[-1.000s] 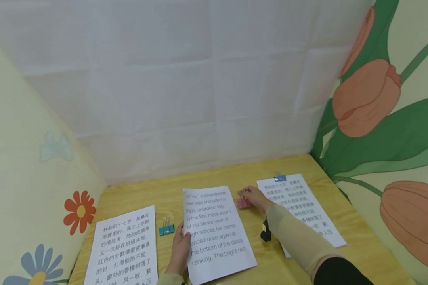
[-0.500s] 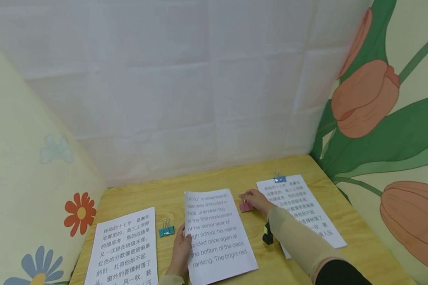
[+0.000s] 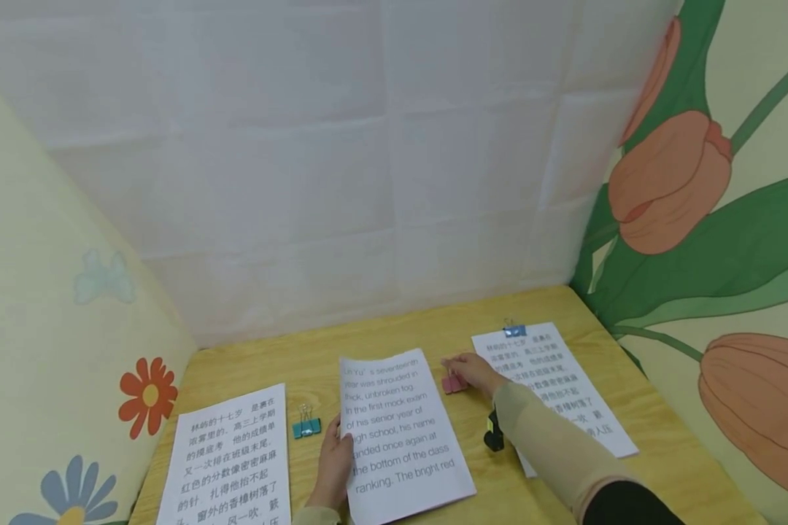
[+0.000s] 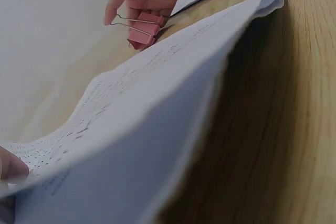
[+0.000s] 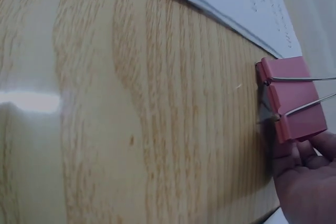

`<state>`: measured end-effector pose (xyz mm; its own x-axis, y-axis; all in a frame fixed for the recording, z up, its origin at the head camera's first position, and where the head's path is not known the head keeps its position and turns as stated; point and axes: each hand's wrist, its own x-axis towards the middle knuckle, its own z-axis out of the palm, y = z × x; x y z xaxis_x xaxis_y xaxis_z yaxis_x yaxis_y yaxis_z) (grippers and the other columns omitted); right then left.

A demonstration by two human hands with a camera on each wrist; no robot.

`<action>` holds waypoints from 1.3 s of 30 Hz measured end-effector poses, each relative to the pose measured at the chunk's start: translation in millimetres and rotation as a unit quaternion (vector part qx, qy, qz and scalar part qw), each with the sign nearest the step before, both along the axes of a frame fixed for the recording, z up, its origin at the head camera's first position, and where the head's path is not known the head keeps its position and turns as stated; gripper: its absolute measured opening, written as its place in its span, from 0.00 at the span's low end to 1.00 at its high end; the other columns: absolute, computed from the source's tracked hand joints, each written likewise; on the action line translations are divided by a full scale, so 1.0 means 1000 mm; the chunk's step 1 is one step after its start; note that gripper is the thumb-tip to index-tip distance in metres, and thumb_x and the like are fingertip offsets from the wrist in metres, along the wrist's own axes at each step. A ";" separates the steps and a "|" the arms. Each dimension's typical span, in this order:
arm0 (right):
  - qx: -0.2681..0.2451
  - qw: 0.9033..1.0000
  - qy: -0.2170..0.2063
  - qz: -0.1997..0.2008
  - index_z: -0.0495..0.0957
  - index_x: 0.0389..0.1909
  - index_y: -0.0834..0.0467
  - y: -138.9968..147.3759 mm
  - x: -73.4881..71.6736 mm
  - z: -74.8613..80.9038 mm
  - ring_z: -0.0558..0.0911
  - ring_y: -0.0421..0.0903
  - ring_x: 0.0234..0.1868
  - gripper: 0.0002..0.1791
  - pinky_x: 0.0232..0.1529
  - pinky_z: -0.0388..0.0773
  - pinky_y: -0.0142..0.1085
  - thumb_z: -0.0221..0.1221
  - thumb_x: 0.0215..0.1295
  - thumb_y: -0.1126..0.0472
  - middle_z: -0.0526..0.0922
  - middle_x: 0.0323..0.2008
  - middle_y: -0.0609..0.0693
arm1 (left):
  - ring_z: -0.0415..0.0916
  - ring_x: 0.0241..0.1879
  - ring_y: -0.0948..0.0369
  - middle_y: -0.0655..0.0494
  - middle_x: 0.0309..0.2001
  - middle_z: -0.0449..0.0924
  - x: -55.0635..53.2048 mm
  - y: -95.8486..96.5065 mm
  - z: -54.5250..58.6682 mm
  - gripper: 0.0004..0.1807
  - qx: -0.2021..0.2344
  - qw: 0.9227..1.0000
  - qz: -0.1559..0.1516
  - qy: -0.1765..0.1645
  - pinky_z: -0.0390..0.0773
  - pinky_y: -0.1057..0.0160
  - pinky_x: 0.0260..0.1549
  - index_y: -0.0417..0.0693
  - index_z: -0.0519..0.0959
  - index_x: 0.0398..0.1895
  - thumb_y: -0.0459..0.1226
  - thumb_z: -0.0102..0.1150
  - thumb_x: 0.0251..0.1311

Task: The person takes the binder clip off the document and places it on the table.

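Note:
A stack of paper sheets (image 3: 403,437) printed in English lies in the middle of the table. My left hand (image 3: 333,463) grips its left edge, thumb on top; in the left wrist view that side of the sheets is raised and bowed above the wood. Just right of the stack's top corner, my right hand (image 3: 476,370) holds a pink binder clip (image 3: 454,383) by its wire handles. The clip (image 5: 294,98) is close over the wood in the right wrist view, its spine facing the table and the paper just beyond it.
A teal binder clip (image 3: 306,426) rests between the middle stack and a left paper stack (image 3: 226,452) with Chinese print. At right, another Chinese stack (image 3: 565,379) bears a blue binder clip (image 3: 515,331) at its top; my right forearm crosses over it. A white sheet (image 3: 394,160) backs the table.
My right hand and the pink binder clip have shifted very slightly toward me. The left hand keeps its grip on the middle stack, and the view has tilted a little.

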<state>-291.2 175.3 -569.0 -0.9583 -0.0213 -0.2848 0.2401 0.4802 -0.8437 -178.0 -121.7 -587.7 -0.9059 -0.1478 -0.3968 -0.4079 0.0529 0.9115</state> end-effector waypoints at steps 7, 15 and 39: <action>0.020 1.000 0.002 0.009 0.83 0.49 0.66 -0.001 0.008 0.001 0.79 0.50 0.45 0.23 0.53 0.76 0.45 0.59 0.75 0.48 0.83 0.42 0.54 | 0.81 0.45 0.51 0.44 0.54 0.80 0.002 -0.003 -0.003 0.31 -0.008 1.000 -0.006 -0.028 0.76 0.48 0.49 0.41 0.48 0.82 0.34 0.35 0.79; 0.007 1.000 0.011 -0.016 0.72 0.65 0.71 0.000 0.008 0.002 0.74 0.63 0.64 0.31 0.67 0.69 0.54 0.57 0.76 0.49 0.77 0.61 0.67 | 0.79 0.46 0.50 0.43 0.54 0.79 -0.004 -0.010 0.001 0.32 -0.022 0.999 -0.005 -0.037 0.74 0.44 0.53 0.41 0.47 0.82 0.34 0.36 0.78; 0.003 0.999 0.023 -0.028 0.79 0.41 0.63 -0.002 0.014 0.004 0.74 0.47 0.36 0.17 0.37 0.71 0.37 0.53 0.79 0.52 0.77 0.34 0.53 | 0.77 0.54 0.46 0.37 0.61 0.73 -0.003 -0.005 0.007 0.32 -0.013 0.999 0.002 -0.035 0.71 0.40 0.61 0.34 0.48 0.79 0.36 0.38 0.79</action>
<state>-277.4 172.9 -565.0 -0.9703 0.0335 -0.2395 0.2266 0.4716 -0.8522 -181.0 -126.3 -581.1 -0.8750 -0.1634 -0.4558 -0.4716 0.0745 0.8786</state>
